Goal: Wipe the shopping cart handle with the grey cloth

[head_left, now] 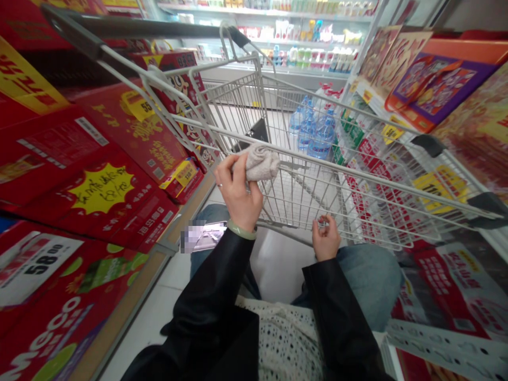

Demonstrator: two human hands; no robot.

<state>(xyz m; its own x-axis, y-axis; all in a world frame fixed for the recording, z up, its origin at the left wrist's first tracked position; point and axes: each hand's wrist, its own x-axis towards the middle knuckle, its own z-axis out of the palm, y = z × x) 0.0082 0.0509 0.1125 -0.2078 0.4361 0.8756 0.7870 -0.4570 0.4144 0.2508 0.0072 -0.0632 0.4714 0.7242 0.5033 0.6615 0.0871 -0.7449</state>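
Observation:
My left hand [240,193] is wrapped round a folded light-grey cloth [262,163]. It holds the cloth at the near side rail of a wire shopping cart [341,165]. Lower and to the right, my right hand [327,237] is close to the lower wires of the cart, its fingers curled in towards the thumb. Whether those fingers hold or touch anything is too small to make out. The cart's grey push handle [159,29] lies at the upper left, and a dark panel [254,135] sits inside the basket's left end.
Stacked red drink boxes [130,196] line the left side. Shelves with packaged goods and a purple-orange gift box [436,84] stand on the right. Large water bottles [315,129] are beyond the cart, before a chilled display [305,37]. A phone [210,236] rests by my left leg.

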